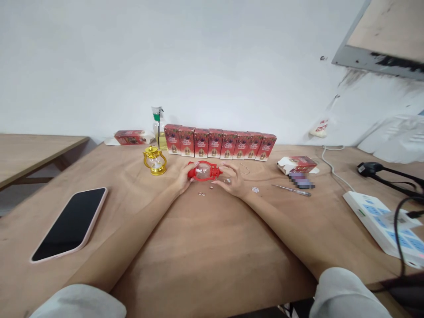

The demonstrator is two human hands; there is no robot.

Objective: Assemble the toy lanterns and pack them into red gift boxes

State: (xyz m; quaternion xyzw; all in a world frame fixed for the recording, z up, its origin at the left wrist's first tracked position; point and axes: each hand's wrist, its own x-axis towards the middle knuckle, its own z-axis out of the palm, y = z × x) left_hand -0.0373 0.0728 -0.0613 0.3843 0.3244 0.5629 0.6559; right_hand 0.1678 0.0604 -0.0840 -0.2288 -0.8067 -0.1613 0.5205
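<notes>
- Head view: red lantern (204, 171) lies on its side on the table (212, 247), between both hands.
- Left hand (184, 177): fingers closed around the lantern's left end.
- Right hand (236, 179): thumb and fingers curved, parted, at the lantern's right end; firm contact, cannot tell.
- Near side of lantern: small round pieces (202, 194). Right of it: screwdriver (291, 190). Left: gold lantern (155, 161). Behind: row of red boxes (215, 143).
- Step, my judgement: steadying and handling the red lantern. Next move calls for a firm left hold, light right fingertips.
</notes>
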